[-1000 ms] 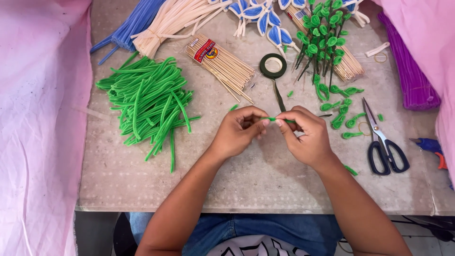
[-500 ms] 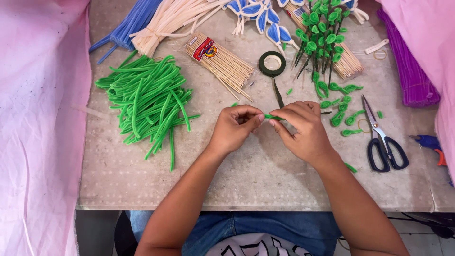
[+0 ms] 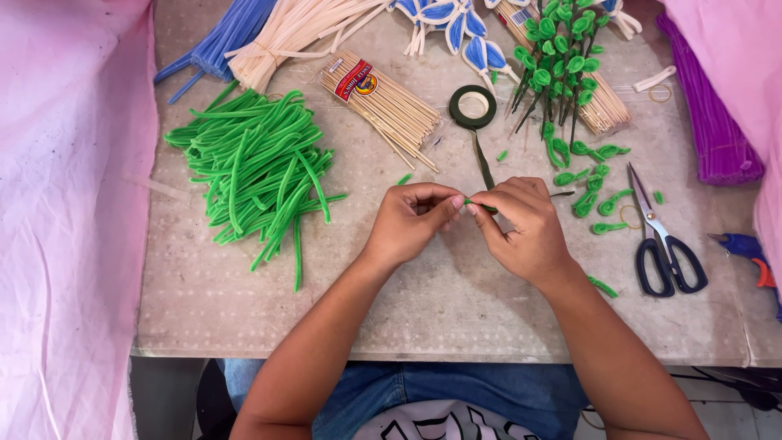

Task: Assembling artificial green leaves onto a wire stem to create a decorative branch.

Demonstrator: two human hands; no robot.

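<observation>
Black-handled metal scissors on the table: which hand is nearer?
Right. The right hand sits just left of the black-handled metal scissors, a short gap between. The left hand is farther left, beyond the right hand.

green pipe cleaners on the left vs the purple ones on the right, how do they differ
The green pipe cleaners lie in a loose, tangled heap, many bent; the purple pipe cleaners lie straight and packed side by side. The green heap is in full view, left of the left hand; the purple bundle is partly hidden by pink cloth. Both are fuzzy stems lying on the table.
</observation>
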